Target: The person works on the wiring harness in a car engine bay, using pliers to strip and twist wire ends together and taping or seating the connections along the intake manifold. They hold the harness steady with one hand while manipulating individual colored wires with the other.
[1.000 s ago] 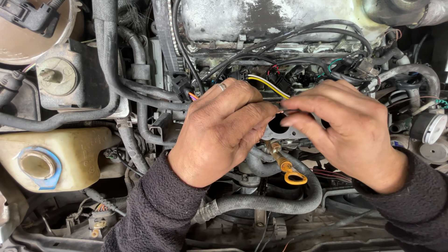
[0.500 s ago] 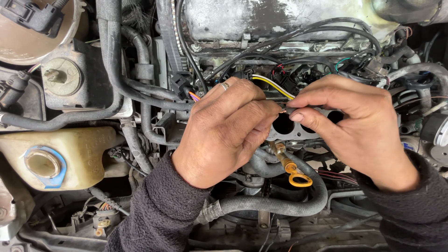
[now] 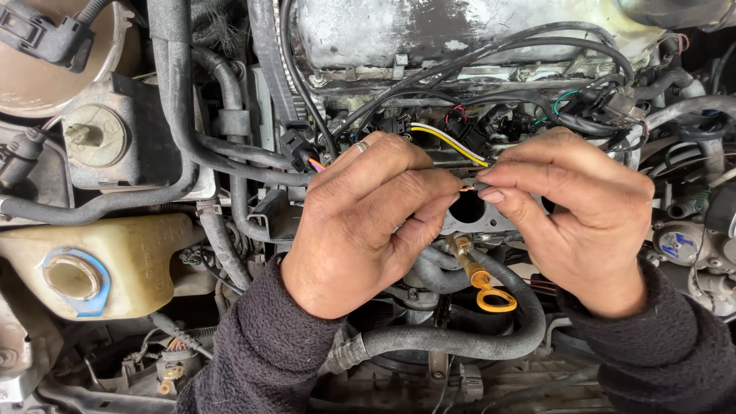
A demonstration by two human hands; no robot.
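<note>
This was the open engine bay of a car, as at a repair workshop: black rubber hoses [image 3: 452, 337], bundled wiring [image 3: 448, 138], a yellowed coolant tank [image 3: 130, 253] and an orange dipstick handle [image 3: 494, 295] crowded the grimy engine.

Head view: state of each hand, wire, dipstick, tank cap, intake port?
Left hand: pinching the bare copper wire end, ring on one finger.
Right hand: pinching the same wire end from the other side.
Yellow wire: runs to the fingertips, end stripped.
Dipstick: seated in its tube.
Tank cap: on.
Intake port: open, uncovered.
</note>
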